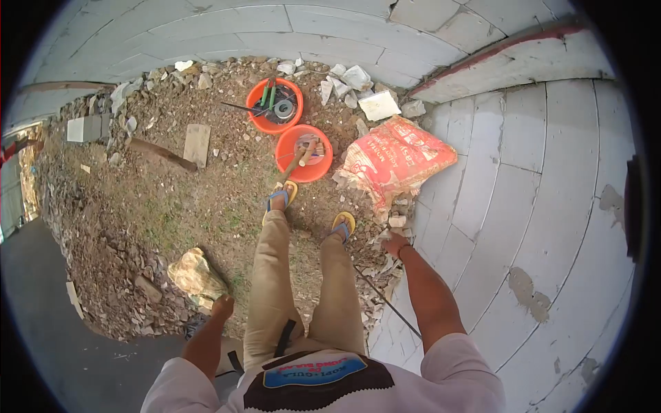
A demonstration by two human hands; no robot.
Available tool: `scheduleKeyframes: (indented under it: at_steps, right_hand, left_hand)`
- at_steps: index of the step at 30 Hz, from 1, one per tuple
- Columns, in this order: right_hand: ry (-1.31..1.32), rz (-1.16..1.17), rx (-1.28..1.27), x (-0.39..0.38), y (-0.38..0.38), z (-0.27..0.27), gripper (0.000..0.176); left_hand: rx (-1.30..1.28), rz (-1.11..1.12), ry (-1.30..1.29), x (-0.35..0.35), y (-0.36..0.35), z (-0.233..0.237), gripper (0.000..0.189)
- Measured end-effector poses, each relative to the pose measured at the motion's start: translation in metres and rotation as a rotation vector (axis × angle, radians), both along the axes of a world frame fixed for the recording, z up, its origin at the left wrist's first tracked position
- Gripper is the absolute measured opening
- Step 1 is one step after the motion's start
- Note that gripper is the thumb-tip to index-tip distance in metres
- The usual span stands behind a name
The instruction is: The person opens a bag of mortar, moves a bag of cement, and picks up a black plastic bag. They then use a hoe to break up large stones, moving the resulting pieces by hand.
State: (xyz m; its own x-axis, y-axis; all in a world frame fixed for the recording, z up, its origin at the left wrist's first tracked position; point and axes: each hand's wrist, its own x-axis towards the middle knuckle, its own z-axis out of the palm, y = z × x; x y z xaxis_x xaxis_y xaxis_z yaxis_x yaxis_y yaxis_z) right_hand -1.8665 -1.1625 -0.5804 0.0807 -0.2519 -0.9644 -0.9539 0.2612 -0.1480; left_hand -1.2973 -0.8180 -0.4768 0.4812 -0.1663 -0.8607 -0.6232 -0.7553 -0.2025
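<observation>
One left hand (222, 307) gripping one stained sack (195, 274), one right hand (395, 244) at rubble (377, 238), grip unclear, two buckets (328, 160)

Left grip (222, 307) partly hidden, seemingly by the pale sack (197, 274).

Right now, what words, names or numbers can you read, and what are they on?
"KOPI+GULA": on the blue oval printed on the shirt.
Red letters by that oval: perhaps "LIONG BULAN", too blurred to be sure.
Red sack: perhaps "EASY" in pale letters; its other words are too blurred.
I can't read any numbers.
</observation>
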Motion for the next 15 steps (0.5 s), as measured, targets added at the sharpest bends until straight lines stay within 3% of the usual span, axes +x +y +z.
scheduleKeyframes:
  at_steps: [1,2,4,5,7,8,9,10,11,12,13,15]
  right_hand:
    - [-0.011,-0.038,0.224,0.023,0.02,0.042,0.078]
    - [-0.088,-0.154,0.241,0.016,0.087,0.015,0.083]
    - [-0.064,0.132,0.166,0.048,0.147,0.059,0.085]
    - [-0.223,0.12,0.299,0.064,0.177,0.066,0.082]
    - [-0.224,0.568,0.19,0.121,0.128,0.179,0.075]
    - [-0.262,0.391,0.275,0.111,0.119,0.153,0.069]
    - [-0.29,0.211,0.368,0.092,0.102,0.118,0.063]
    - [-0.217,-0.219,0.457,0.109,0.064,0.158,0.043]
    - [-0.303,-0.268,0.277,0.135,0.028,0.209,0.03]
    - [-0.681,0.016,0.022,0.131,-0.01,0.188,0.025]
    - [-0.556,-0.159,-0.115,0.159,-0.048,0.213,0.023]
    - [-0.573,0.134,-0.591,0.226,-0.12,0.278,0.041]
  left_hand:
    - [0.016,0.024,0.055,-0.006,0.043,0.019,0.055]
    - [-0.001,0.087,0.041,-0.031,0.059,0.05,0.055]
    - [-0.117,0.269,0.062,-0.089,0.072,0.105,0.06]
    - [-0.15,0.347,0.04,-0.107,0.099,0.097,0.06]
    - [-0.398,0.414,0.099,-0.152,0.167,0.046,0.059]
    - [-0.422,0.627,-0.083,-0.162,0.14,0.092,0.058]
    - [-0.489,0.841,-0.278,-0.171,0.084,0.168,0.058]
    - [-0.532,0.966,-0.377,-0.167,0.09,0.174,0.059]
    - [-0.568,1.086,-0.477,-0.164,0.104,0.174,0.059]
    - [-0.601,1.167,-0.512,-0.156,0.125,0.163,0.06]
    - [-0.626,1.24,-0.541,-0.152,0.149,0.154,0.061]
    - [-0.691,1.298,-0.58,-0.14,0.184,0.151,0.065]
